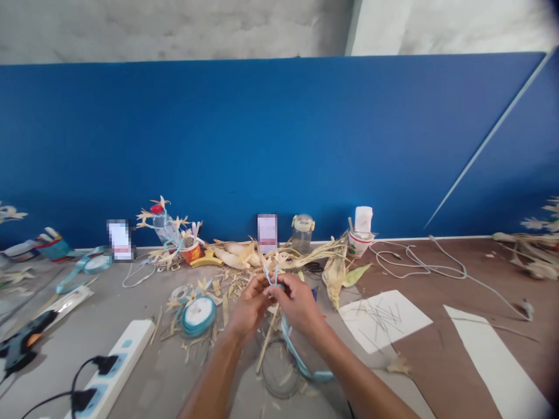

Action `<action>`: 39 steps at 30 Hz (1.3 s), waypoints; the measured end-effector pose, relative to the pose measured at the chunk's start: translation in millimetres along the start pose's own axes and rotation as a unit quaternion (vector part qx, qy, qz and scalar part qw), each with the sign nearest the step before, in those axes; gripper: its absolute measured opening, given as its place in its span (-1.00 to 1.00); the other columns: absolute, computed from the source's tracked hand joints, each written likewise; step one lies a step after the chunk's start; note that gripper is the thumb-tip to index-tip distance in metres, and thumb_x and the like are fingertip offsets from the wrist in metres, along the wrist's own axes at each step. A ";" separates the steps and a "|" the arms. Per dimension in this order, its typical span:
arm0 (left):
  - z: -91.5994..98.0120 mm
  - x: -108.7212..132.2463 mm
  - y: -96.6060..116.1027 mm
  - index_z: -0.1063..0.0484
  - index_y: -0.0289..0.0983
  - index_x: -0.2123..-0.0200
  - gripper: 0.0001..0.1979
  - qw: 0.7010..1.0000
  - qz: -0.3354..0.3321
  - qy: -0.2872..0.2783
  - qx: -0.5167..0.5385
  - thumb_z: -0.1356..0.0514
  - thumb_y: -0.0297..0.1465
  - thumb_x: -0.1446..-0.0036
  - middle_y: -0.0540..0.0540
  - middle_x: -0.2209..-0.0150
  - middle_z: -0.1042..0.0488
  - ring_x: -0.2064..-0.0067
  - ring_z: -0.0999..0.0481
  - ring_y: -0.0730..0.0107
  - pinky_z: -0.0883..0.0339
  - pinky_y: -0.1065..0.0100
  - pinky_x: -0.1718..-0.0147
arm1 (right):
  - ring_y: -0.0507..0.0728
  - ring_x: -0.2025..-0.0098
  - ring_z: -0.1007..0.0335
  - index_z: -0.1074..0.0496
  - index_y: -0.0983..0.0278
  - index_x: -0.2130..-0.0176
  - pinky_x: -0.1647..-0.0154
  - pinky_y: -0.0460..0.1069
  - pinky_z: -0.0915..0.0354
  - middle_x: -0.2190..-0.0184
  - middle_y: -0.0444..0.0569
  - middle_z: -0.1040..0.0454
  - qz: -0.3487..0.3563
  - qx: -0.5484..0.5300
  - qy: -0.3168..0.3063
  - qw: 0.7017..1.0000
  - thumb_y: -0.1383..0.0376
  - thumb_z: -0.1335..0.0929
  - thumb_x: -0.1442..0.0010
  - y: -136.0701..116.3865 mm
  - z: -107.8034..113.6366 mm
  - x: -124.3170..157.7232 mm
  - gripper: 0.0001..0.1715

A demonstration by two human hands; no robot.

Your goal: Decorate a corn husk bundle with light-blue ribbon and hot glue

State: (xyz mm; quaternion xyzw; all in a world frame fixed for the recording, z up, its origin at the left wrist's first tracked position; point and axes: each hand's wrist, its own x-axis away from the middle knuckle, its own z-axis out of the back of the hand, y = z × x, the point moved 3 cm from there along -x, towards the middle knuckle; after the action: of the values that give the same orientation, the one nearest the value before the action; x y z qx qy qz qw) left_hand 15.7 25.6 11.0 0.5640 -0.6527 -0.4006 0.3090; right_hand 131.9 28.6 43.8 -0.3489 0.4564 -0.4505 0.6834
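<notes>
Your left hand (250, 307) and right hand (297, 299) meet over the worktop (174, 372), grips pinched on a blue ribbon (292, 347). Thin strands rise between them, equally near each; a length trails toward the worktop's near edge.

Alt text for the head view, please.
A person's left hand and right hand pinch light-blue ribbon above a cluttered table. A blue ribbon spool lies to their left; dried husks and a lidded jar sit beyond, before a blue partition.
</notes>
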 end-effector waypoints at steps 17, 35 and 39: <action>4.6 1.6 6.1 -0.39 -0.29 0.43 -0.87 0.993 0.030 0.059 0.093 -0.28 -0.37 0.06 0.05 0.49 -0.41 0.49 -0.37 0.56 -0.25 0.51 0.49 | 0.03 0.48 -0.12 -0.34 0.25 0.39 0.43 -0.07 -0.03 0.54 -0.17 -0.29 -0.002 0.046 -0.053 0.998 0.32 -0.39 0.06 -2.0 -3.1 4.1 -0.84; 1.8 4.3 4.0 -0.28 -0.26 0.51 -0.76 0.998 0.041 0.043 -0.019 -0.27 -0.26 0.10 0.13 0.63 -0.27 0.66 -0.21 0.60 -0.13 0.48 0.67 | -0.11 0.72 0.00 -0.32 0.33 0.57 0.68 -0.14 0.18 0.70 -0.18 -0.28 -0.233 -0.398 -0.156 0.873 -0.02 -0.33 0.03 20.9 -3.3 -3.7 -0.54; 2.3 5.0 0.7 -0.27 -0.25 0.48 -0.77 0.997 0.042 0.027 -0.063 -0.23 -0.24 0.05 0.16 0.65 -0.23 0.67 -0.17 0.62 -0.09 0.49 0.67 | -0.10 0.66 0.00 -0.36 0.29 0.46 0.68 -0.16 0.17 0.65 -0.23 -0.25 -0.248 -0.312 -0.167 0.902 0.07 -0.39 0.06 18.7 -1.9 -1.1 -0.67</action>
State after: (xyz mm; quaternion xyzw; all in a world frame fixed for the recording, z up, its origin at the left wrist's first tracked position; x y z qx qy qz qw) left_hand 12.6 21.1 10.2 0.5260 -0.6411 -0.4121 0.3775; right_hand 135.5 36.0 27.0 -0.7160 0.3514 -0.3751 0.4724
